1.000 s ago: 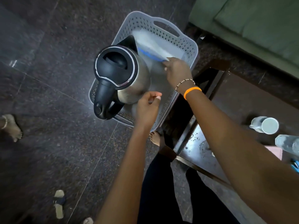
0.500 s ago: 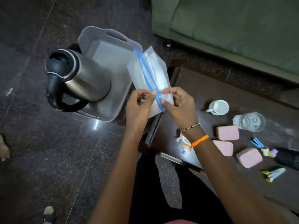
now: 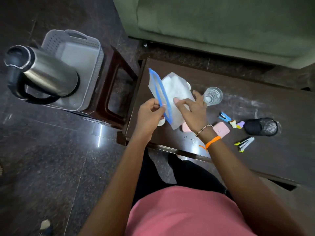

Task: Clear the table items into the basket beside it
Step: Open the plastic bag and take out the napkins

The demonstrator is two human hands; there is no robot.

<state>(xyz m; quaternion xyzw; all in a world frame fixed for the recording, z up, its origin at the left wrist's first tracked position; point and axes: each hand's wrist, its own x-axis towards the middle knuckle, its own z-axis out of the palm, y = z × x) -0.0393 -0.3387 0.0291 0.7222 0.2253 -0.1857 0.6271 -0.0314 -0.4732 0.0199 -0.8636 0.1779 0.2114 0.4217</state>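
With the left hand (image 3: 150, 113) pinching the zip bag (image 3: 170, 97) by its blue rim and the right hand (image 3: 192, 108) spread open against it above the worktop (image 3: 255, 159), bagging appears under way; next, loading nearby items, then the basket (image 3: 81, 53) far left.

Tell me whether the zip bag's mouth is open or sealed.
Open. The left hand pinches one blue-rimmed lip of the zip bag, pulled away from the other, leaving a gap.

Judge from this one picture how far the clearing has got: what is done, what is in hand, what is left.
Done: the kettle stands in the basket. In hand: the left hand pinches the zip bag; the right hand touches it. Left on the table: glass, pink blocks, mesh cup, staplers.
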